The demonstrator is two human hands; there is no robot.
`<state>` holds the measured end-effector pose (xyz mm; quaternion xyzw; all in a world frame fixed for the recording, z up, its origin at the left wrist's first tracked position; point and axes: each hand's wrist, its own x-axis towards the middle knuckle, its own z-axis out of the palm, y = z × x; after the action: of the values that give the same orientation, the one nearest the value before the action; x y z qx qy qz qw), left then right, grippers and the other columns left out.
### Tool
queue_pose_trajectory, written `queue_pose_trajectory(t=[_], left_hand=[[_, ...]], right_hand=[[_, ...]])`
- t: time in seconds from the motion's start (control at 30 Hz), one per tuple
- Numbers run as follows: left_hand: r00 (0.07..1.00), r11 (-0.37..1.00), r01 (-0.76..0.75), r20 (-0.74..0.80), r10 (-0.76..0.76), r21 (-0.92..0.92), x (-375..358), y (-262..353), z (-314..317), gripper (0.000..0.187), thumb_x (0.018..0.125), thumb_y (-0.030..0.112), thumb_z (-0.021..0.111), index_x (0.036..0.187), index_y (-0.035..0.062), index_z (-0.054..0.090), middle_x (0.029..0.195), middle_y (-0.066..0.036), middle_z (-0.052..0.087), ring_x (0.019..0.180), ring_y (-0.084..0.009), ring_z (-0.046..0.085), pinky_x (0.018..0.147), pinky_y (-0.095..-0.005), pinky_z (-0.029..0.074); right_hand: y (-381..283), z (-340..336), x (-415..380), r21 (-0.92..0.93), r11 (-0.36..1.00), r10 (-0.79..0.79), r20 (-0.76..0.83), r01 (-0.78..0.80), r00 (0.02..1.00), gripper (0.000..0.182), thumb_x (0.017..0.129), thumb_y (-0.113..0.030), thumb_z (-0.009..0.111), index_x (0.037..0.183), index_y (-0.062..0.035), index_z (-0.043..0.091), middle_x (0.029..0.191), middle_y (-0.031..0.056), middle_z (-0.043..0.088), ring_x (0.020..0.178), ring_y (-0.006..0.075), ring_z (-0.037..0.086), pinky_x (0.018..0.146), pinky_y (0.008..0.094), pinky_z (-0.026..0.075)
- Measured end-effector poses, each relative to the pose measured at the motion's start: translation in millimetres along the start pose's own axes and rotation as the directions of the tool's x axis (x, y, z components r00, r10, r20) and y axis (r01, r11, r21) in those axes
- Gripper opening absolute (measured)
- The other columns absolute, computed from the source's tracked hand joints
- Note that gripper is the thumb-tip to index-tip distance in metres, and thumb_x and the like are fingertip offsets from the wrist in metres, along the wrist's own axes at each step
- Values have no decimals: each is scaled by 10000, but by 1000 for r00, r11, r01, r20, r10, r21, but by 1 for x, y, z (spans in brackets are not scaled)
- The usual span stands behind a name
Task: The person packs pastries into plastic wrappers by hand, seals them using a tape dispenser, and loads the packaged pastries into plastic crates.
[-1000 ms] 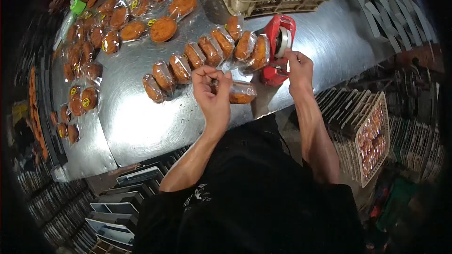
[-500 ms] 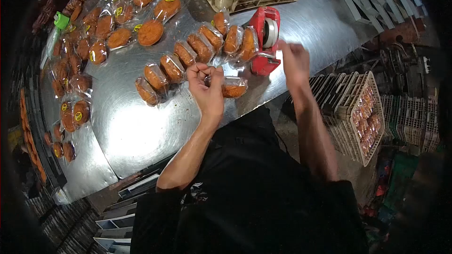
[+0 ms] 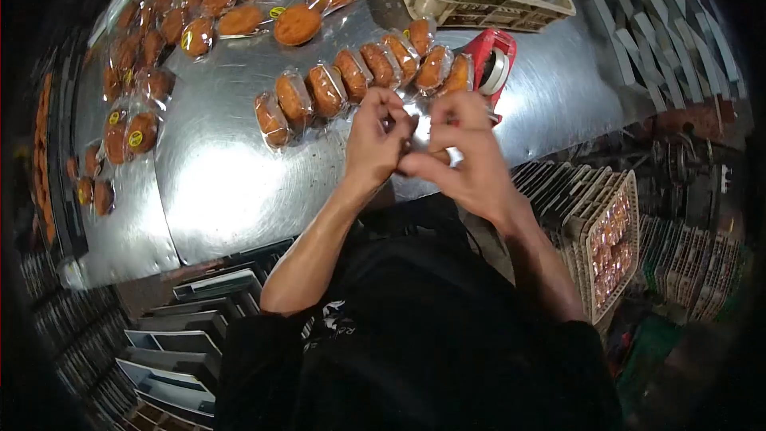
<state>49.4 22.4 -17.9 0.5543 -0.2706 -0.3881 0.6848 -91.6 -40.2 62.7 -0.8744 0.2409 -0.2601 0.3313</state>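
Note:
My left hand (image 3: 378,142) is closed in a pinch on the clear wrapper of a bagged bun (image 3: 439,154), which sits low between my hands and is mostly hidden by them. Close on its right is my right hand (image 3: 472,158), fingers curled and thumb stretched toward the bun, slightly blurred; whatever is in its fingers is too small to make out. Just beyond stands a red tape dispenser (image 3: 487,49) with a white roll of tape (image 3: 495,72). Several bagged buns (image 3: 328,89) stand in a leaning row behind my hands.
More bagged buns with yellow labels (image 3: 298,25) lie at the left of the metal table (image 3: 215,183). A beige plastic crate (image 3: 495,9) sits at the back. Beside the table on the right, a crate of wrapped goods (image 3: 613,251) stands near metal racks.
My right hand has moved left from the tape dispenser to the bagged bun by my left hand. The whole view has shifted, with the table sitting higher and further right.

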Motion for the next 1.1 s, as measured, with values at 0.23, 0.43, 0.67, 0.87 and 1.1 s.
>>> queue_pose_trajectory(t=[0.23,0.43,0.67,0.87,1.1], left_hand=[[976,903,152,205,-73,-401,-23,48,-46,252,809,26,642,881,98,411,827,-33,548,782,-122,569,727,-246,467],[929,924,-9,-346,-134,-381,-83,75,-99,582,829,-2,627,1372,5,418,1308,-207,528,1121,-271,600,902,-336,535],[878,920,316,-438,-192,231,8,27,-183,901,890,436,644,1490,-2,134,1421,-328,345,1196,-405,522,937,-457,490],[977,-215,-13,-33,-210,976,41,85,-118,1002,767,494,765,1499,82,219,1331,-198,528,1154,-362,561,947,-437,475],[996,382,-20,-15,88,924,59,118,-87,863,625,373,885,1324,59,488,1197,-151,612,1051,-287,617,914,-408,509]], right_hand=[[10,43,0,472,490,326,681,-733,656,534,911,-486,608,1125,-27,442,1015,181,555,974,243,565,757,417,484],[-17,72,42,576,331,169,743,-747,648,374,900,-155,583,1225,-90,410,1129,120,509,1025,223,496,946,383,406],[67,83,125,-412,708,-359,491,574,794,895,709,-357,805,1444,-143,339,1328,197,489,1231,401,477,1068,528,341],[68,112,153,-239,813,-212,728,531,652,749,736,-313,764,1386,-151,429,1215,157,572,1063,374,595,958,521,453],[67,68,194,14,781,-576,402,625,711,330,855,-112,569,1181,-71,551,1135,221,586,1042,395,598,856,474,519]])
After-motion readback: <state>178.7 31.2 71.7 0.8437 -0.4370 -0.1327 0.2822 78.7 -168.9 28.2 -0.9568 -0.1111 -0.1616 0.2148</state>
